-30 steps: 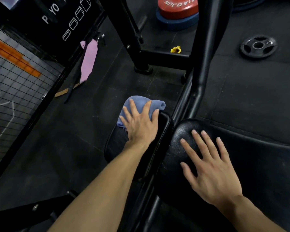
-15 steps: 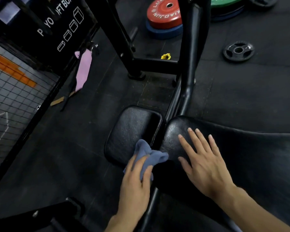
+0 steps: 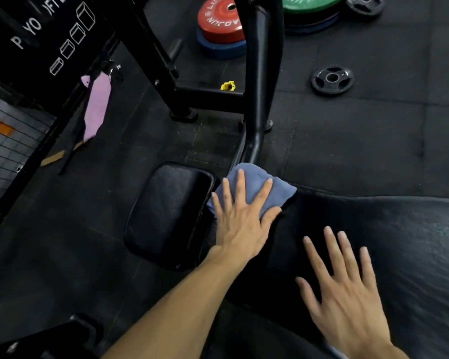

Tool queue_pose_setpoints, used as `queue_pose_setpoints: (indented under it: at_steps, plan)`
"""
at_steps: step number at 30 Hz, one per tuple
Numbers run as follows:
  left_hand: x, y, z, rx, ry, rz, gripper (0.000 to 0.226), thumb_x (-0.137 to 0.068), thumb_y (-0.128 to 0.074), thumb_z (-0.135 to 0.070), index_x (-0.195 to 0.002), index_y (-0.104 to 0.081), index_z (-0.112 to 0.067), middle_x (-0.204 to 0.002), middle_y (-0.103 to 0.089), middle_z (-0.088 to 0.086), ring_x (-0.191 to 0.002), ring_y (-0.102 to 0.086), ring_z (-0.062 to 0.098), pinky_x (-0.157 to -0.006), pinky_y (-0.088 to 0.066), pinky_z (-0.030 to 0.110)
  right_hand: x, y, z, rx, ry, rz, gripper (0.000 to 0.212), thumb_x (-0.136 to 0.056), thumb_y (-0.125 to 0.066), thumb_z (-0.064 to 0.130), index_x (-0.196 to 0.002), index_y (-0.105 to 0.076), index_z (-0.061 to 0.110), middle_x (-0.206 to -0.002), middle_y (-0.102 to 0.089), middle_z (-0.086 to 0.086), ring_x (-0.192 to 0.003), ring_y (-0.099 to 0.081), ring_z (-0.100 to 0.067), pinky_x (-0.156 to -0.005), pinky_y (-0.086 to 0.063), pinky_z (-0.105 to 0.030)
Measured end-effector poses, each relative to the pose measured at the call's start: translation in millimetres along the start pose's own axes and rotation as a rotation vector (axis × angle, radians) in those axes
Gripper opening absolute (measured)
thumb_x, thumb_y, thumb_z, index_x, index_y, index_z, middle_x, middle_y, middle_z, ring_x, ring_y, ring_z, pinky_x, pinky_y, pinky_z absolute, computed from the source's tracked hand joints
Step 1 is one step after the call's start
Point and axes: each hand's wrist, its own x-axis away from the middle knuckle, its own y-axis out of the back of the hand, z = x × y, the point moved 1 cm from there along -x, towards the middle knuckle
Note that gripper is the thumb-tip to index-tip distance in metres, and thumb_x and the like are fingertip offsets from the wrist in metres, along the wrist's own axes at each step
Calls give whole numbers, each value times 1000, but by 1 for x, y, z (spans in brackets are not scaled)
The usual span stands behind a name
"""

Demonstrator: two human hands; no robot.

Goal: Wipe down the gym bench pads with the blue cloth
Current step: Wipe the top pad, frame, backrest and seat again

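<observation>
The blue cloth (image 3: 254, 187) lies bunched on the far left end of the large black bench pad (image 3: 399, 242). My left hand (image 3: 241, 218) presses flat on the cloth with fingers spread, covering its near part. A smaller black pad (image 3: 166, 211) sits just left of that hand, separated by a narrow gap. My right hand (image 3: 345, 294) rests flat on the large pad nearer to me, fingers apart, holding nothing.
A black frame post (image 3: 259, 86) rises just beyond the cloth, joined to a crossbar (image 3: 205, 99). Red and blue plates (image 3: 221, 27), green plates (image 3: 311, 6) and a small black plate (image 3: 332, 79) lie on the floor. A pink strap (image 3: 96, 107) hangs left.
My left hand slid the cloth from the small pad's near right edge up and right onto the far end of the large pad. My right hand shifted nearer along the large pad.
</observation>
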Motion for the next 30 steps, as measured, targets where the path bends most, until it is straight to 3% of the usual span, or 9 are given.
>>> queue_pose_setpoints:
  at_steps: [5,10,16,23,30]
  plan:
    - [11,-1,4,-14,-8,-44,57,-105,-23,-59,-158,-4,-52,-173,5,5,-157,1,41,-124,-10,65,0,-1,-2,1,8,23,76,-96,-34,59,-161,-30,22,-172,-16,-15,-160,-14,-33,-125,-19,-63]
    - [102,-21,24,-1,28,-44,55,-105,-13,-61,-158,-1,-53,-172,10,2,-158,10,32,-126,-10,59,1,-1,-1,-14,13,32,76,-97,-34,59,-162,-27,23,-173,-13,-14,-161,-9,-31,-126,-18,-62]
    - [168,-43,29,53,101,-85,55,-106,-18,-61,-159,-15,-48,-173,5,0,-159,7,28,-121,-23,58,2,-1,-2,-28,9,37,75,-97,-35,59,-162,-27,23,-173,-12,-15,-161,-7,-31,-127,-16,-61]
    - [117,-28,-4,-14,96,-48,57,-103,-3,-63,-159,1,-50,-172,14,4,-157,15,33,-127,-4,56,2,-2,-3,-27,14,53,74,-98,-33,60,-163,-25,23,-173,-12,-15,-161,-7,-31,-127,-13,-60]
    - [21,-14,-42,9,106,-34,63,-99,-7,-65,-159,-8,-48,-172,7,11,-156,4,44,-124,-4,63,2,-3,-4,-12,17,71,73,-100,-32,61,-163,-23,25,-173,-12,-15,-161,-5,-31,-128,-13,-60]
